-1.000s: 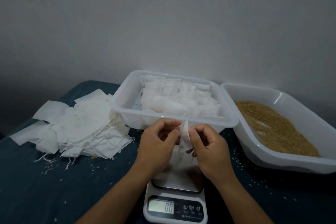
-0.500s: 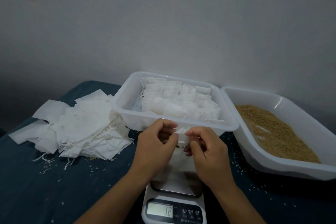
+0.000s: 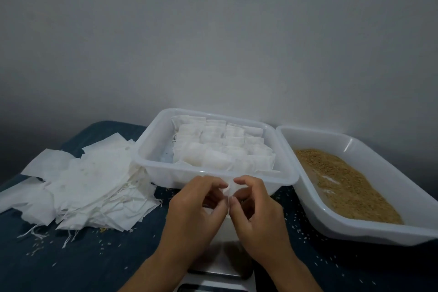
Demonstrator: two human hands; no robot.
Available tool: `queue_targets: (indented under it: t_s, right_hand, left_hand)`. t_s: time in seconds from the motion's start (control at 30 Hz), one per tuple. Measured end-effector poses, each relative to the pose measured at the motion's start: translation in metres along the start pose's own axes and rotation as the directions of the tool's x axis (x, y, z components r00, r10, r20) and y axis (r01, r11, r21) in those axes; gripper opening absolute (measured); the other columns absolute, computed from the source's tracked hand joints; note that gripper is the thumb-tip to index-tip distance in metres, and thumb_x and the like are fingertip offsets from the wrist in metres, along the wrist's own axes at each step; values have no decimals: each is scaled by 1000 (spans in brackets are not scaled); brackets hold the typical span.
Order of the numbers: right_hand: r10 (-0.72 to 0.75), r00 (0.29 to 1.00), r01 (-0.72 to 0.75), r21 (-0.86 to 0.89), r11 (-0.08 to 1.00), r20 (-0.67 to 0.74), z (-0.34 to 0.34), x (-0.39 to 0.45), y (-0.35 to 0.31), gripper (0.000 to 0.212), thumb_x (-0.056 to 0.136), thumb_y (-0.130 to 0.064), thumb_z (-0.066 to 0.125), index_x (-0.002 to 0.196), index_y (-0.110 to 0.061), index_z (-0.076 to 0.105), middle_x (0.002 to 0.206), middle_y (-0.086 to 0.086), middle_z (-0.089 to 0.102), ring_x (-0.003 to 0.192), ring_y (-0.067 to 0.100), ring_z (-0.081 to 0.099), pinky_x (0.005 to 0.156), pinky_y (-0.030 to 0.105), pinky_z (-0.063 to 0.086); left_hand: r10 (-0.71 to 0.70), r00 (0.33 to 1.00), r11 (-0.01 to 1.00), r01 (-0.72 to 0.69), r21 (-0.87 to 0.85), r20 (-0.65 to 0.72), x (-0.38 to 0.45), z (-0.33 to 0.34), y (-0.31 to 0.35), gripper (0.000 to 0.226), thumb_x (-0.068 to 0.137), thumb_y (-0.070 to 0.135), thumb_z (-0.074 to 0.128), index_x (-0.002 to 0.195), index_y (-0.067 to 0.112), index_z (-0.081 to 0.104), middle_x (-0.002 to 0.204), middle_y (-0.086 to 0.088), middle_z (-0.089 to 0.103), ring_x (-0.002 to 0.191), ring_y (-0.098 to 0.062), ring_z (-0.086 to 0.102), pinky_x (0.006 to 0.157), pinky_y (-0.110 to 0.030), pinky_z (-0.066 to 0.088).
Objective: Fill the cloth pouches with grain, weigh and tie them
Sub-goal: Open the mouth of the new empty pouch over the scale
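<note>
Hands dropped closer over scale [image 3: 222, 265]; L hand [image 3: 196, 211] & R hand [image 3: 258, 213] both pinching pouch [image 3: 229, 189] top. Step: closing/tying; next needs drawstring pulled tight.

From where I stand, the hands cover nearly all of the pouch [image 3: 229, 189]; only a white scrap shows between the fingertips. The scale [image 3: 220, 265] sits mostly behind the wrists, its display cut off by the bottom edge. The grain tray [image 3: 369, 232] runs past the right edge.
</note>
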State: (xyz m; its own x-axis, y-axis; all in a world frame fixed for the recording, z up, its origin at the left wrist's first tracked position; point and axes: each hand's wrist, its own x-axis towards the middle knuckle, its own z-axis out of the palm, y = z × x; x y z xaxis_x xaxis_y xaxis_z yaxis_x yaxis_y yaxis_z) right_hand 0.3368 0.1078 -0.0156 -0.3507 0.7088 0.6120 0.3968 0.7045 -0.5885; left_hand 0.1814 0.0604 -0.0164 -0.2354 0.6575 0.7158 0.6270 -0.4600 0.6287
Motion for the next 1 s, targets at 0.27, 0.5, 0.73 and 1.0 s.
queue_targets:
  t_s: [0.27,0.5,0.73,1.0]
  right_hand:
    - [-53,997,54,-10,998,55,-3,1,3,12,97,-34,60,106,-41,55,91,-19,63,72,6,64,61,19,49]
    - [80,995,-88,185,979,52,-1,0,-2,21,105,-28,60,117,-45,56,87,-14,75,75,10,75,62,21,58]
    - [-114,991,117,-35,993,74,-9,2,0,19,104,-18,53,97,-36,53,81,-11,64,62,7,68,55,22,51]
    - [-79,973,158,-374,914,217,-12,3,-1,40,93,-39,44,125,-35,69,106,-19,63,75,6,62,61,27,54]
  left_hand:
    - [-85,993,996,88,30,-78,5,-1,-6,43,70,-2,87,90,30,67,86,18,63,77,-8,67,66,-14,52]
    - [-43,998,982,49,-184,36,1,1,3,32,80,8,88,96,29,68,93,14,68,83,-11,73,69,-20,60]
    - [-169,983,982,161,-97,-76,1,2,0,43,73,-2,85,89,31,63,86,13,63,80,-12,69,67,-18,55]
    - [-65,992,993,54,-102,-108,2,0,-3,34,76,4,81,93,26,62,91,11,61,82,-15,68,69,-16,54]
